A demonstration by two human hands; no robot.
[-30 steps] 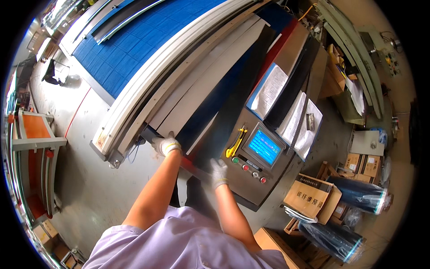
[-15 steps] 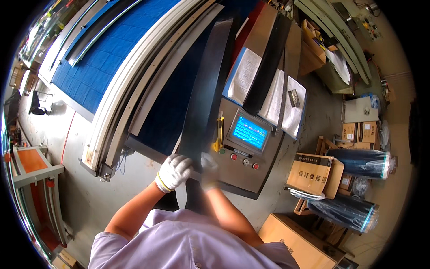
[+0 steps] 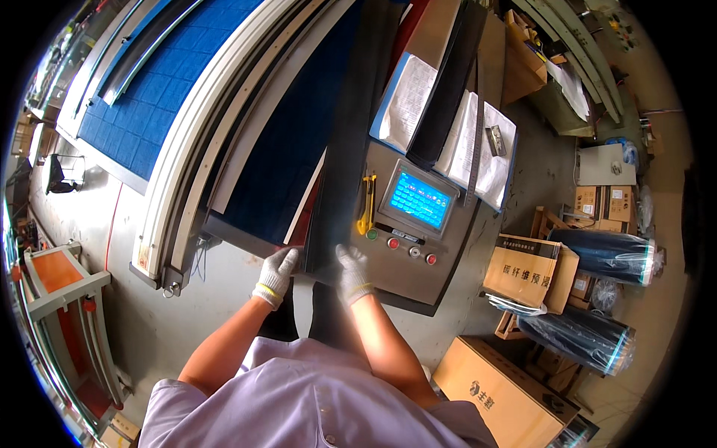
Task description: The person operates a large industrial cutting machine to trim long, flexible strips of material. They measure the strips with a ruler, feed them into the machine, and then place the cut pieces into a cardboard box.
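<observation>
A long black sheet strip (image 3: 345,149) runs away from me over the machine's near edge, its near end between my two gloved hands. My left hand (image 3: 275,278), in a white knit glove with a yellow cuff band, is closed at the strip's left corner. At the right edge, my right hand (image 3: 353,274) wears a matching glove. Its fingers are curled with the thumb raised, slightly blurred, and seem to grip the strip. A yellow cutter knife (image 3: 366,205) lies on the panel just right of the strip. A dark marker (image 3: 399,234) lies below the screen.
A control panel with a lit blue screen (image 3: 418,196) and several round buttons stands on my right. Beyond are printed papers (image 3: 409,101), a steel ruler (image 3: 476,127) and another black strip (image 3: 447,89). A white rail (image 3: 187,142) crosses left. Cardboard boxes (image 3: 519,272) and wrapped dark rolls stand right.
My hands have moved a little apart and slightly farther from me. The strip has swung, uncovering a pale edge and red surface on its left. The whole view has shifted slightly.
</observation>
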